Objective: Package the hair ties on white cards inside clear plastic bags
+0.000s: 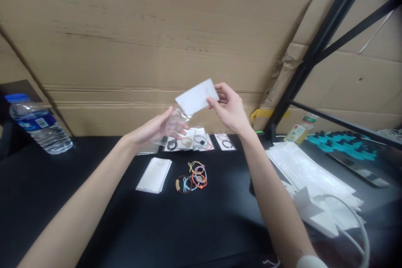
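1 white card (195, 98) is being held tilted in the air, above the back part of the black tabletop (201, 226). The right hand (230, 106) is gripping its right end: the thumb is pressing the front, and the fingers are clamping from behind. The left hand (169, 127) is holding its thumb apart from its fingers, with a clear plastic bag (180, 114) at them; whether they are pinching it, I cannot tell.

The tabletop's back edge is meeting the cardboard sheet (141, 29), which is limiting the forward reach. Between the forearms, the black surface is stretching from the coloured cord bands (200, 180) toward the person, leaving room for moving.

Beside these bands, a stack of white cards (153, 176) is lying. Behind them, packaged bands (187, 141) are lying in a row, 1 separate packet (225, 142) to the right. At far left, a water bottle (40, 123) is standing. On the right, a black metal frame (314, 56) is rising, and white sheets (309, 167) are crowding the right forearm.
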Demonstrator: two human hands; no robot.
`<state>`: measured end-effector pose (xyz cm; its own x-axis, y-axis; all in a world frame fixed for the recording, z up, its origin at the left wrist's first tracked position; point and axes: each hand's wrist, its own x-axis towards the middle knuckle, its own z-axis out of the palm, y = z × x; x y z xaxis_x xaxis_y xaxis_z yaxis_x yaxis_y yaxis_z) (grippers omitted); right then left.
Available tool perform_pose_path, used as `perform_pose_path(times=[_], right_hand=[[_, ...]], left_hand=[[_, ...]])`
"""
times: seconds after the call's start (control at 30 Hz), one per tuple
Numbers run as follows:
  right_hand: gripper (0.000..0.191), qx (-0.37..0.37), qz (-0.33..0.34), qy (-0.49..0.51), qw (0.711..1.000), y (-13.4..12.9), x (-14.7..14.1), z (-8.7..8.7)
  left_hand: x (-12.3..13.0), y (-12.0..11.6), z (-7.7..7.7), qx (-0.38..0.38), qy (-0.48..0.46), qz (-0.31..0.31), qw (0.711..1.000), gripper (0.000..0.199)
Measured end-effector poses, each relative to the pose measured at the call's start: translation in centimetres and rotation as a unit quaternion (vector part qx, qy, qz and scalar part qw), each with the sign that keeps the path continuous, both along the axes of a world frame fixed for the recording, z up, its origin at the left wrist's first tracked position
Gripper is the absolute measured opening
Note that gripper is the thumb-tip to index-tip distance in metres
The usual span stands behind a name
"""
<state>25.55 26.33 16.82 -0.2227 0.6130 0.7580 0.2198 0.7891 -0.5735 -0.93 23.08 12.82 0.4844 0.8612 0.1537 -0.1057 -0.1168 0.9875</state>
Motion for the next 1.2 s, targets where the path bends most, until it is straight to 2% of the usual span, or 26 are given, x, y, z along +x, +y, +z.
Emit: perform_pose_path(times=[0.27,0.47,0.77,1.03,1.2], right_hand=[[0.031,-0.001,-0.014,-0.08,0.997,-0.2,1.1,0.0],[0.035,-0.004,-0.029,-0.089,0.996,-0.6,1.7,0.6],[0.05,-0.004,-0.041,-0.093,0.995,-0.2,2.4,0.5],[0.046,0.01,-0.036,-0.102,0.994,-0.7,1.9,0.8],[0.042,-0.011,-0.028,-0.096,0.995,-1.0,1.7,0.9]], left_hand=[[0.6,0.1,-0.3,-0.017,-0.015,-0.012,1.0,0.066],[0.8,-0.3,-0.2,-0.011,0.0,-0.031,0.999,0.067],[0.8,-0.5,-0.4,-0.04,0.012,-0.049,0.998,0.069],[0.7,-0.5,-0.5,-0.04,0.026,-0.066,0.997,0.069],[0.7,-0.4,-0.6,-0.048,0.031,-0.105,0.993,0.07]])
